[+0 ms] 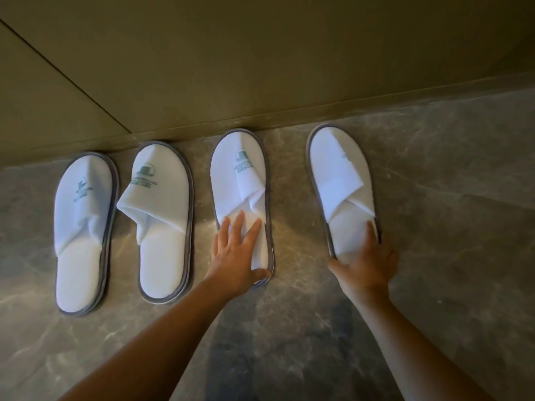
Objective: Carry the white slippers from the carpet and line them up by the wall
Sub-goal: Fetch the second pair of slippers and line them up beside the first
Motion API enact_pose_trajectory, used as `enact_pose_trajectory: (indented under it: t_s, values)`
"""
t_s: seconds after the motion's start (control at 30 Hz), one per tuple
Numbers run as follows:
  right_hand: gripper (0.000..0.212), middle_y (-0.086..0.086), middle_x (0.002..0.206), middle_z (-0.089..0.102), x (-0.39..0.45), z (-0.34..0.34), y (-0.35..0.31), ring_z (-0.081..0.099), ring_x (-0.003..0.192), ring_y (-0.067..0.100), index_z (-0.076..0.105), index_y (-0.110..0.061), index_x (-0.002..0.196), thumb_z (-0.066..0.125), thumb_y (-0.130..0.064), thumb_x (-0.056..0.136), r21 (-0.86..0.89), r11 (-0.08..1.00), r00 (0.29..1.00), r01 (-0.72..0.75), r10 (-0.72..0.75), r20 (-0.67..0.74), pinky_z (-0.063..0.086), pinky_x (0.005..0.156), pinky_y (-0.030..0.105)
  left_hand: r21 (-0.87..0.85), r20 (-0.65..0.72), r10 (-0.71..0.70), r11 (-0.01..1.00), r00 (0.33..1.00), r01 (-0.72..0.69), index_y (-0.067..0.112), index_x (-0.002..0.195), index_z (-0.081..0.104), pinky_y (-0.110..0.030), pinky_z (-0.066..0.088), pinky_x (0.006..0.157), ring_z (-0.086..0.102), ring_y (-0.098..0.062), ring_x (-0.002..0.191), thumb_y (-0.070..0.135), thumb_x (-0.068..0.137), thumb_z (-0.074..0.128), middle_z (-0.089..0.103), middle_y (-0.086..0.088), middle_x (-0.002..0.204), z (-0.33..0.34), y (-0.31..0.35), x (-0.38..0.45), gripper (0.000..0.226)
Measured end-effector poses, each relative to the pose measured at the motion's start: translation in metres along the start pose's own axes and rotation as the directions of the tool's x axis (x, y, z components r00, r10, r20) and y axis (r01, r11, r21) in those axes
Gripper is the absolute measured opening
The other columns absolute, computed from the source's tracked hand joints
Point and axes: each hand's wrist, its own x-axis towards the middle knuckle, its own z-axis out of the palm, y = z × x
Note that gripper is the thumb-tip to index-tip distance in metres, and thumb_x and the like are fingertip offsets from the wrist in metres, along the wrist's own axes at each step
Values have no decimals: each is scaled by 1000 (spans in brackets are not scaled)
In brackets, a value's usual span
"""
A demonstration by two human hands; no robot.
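Four white slippers are laid in a row on the grey marbled floor point(434, 227), toes directed at the olive wall point(260, 68) and touching or just beside the skirting strip point(376, 94) at its base. Each slipper is edged with grey piping. The first slipper point(82, 227), counted from the left, is seen to rest on a second sole stacked beneath it, and a teal logo is printed on its upper; the print is creased and cannot be read. The second slipper point(163, 218) also shows doubled sole edges, and its upper is folded back at the left corner; a teal emblem with lines of text below it is printed there, but the lettering is too small to be read. The third slipper point(240, 180) carries the same kind of teal emblem and text, equally illegible, with its upper creased along the centre. The left hand point(234, 253) is laid flat on its heel area, fingers spread, thumb at the heel rim. The fourth slipper point(341, 180) is set well apart to the right; only a faint trace of print is visible on its folded upper. Its heel is gripped by the right hand point(367, 261), thumb at the left edge and fingers wrapped around the right edge
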Motion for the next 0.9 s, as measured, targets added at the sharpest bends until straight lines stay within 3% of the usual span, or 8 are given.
enact_pose_trajectory:
  t_s: [0.17, 0.47, 0.9]
  values:
    - [97, 25, 143, 25, 7, -7, 13, 28, 126, 42, 18, -14, 139, 77, -34, 63, 3, 1000, 999, 4, -4, -43, 32, 102, 52, 22, -1, 3, 1000, 1000, -3, 28, 140, -2, -53, 0, 114, -13, -32, 140, 52, 73, 59, -10, -3, 154, -2, -1, 1, 94]
    - [95, 22, 145, 22, 12, -2, 7, 26, 128, 37, 17, -21, 139, 74, -38, 65, 0, 993, 993, 115, -115, 36, 33, 102, 52, 16, 12, 2, 1000, 1000, -2, 28, 140, -2, -52, 2, 114, -13, -31, 140, 52, 72, 60, -11, -1, 154, -4, 0, 0, 95]
    - [100, 26, 136, 31, 0, 11, -19, 33, 120, 40, 23, -15, 137, 79, -41, 57, 62, 996, 998, 64, -65, -1, 34, 99, 50, 24, 1, 6, 1000, 1000, -6, 28, 140, -2, -52, 2, 114, -12, -31, 141, 54, 71, 59, -10, -2, 155, -2, -2, 1, 95]
